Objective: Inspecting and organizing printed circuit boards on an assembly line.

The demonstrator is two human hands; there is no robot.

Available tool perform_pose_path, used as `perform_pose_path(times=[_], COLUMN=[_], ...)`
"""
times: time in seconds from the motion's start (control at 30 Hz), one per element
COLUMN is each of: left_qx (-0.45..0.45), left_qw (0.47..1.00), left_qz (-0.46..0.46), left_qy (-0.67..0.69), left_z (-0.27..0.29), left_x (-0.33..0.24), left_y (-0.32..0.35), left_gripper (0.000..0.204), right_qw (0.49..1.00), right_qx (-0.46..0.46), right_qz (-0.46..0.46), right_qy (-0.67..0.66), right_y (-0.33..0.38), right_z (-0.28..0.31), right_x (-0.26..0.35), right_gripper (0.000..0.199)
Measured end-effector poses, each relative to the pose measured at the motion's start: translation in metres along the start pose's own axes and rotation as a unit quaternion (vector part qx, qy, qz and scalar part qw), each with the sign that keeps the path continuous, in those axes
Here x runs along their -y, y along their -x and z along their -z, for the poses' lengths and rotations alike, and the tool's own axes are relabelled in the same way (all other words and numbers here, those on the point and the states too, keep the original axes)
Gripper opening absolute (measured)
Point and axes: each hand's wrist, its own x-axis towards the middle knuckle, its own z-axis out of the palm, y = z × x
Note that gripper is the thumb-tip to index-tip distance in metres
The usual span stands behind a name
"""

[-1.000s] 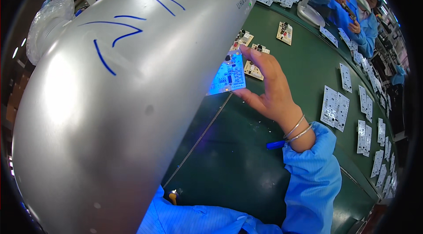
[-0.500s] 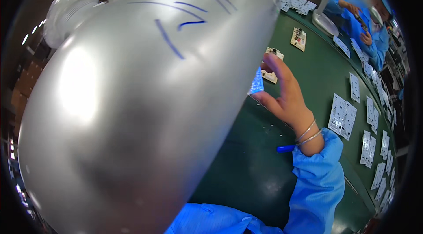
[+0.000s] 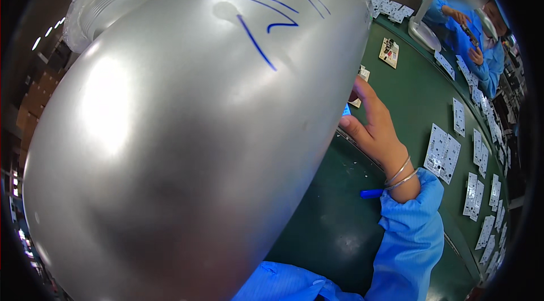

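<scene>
A large silver metal hood, marked with blue pen strokes, covers most of the left and middle of the view. My right hand is at its right edge, fingers curled and thumb toward a small blue-lit circuit board. Most of that board and my fingertips are hidden behind the hood. Just beyond the fingers, part of a cream circuit board shows on the green work surface. Below my wrist, which wears two thin bangles, lies a blue pen-like piece. My left hand is not in view.
Farther back on the green surface lies a cream board with dark components. Several white circuit boards lie along the right side. At the far right, a co-worker in blue holds something beside a white ring-shaped stand.
The hood and the surroundings have shifted to the right in the view. The hood now covers more of the blue-lit board and the cream board behind my right hand.
</scene>
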Motion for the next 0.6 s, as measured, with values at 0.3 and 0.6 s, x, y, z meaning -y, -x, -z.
perform_pose_path(times=[0.3,0.6], left_qx=[0.000,0.153], left_qw=[0.986,0.894], left_qz=[-0.068,0.216], left_qy=[-0.150,0.361], left_z=[0.002,0.000], left_x=[-0.001,0.012], left_y=[-0.002,-0.018], left_gripper=[0.044,0.037], right_qw=[0.998,0.936], right_qx=[-0.011,-0.037], right_qz=[0.053,-0.261], right_qy=[0.030,-0.235], right_y=[-0.001,0.000], right_z=[0.003,-0.001], right_x=[0.001,0.003], right_gripper=[0.045,0.029])
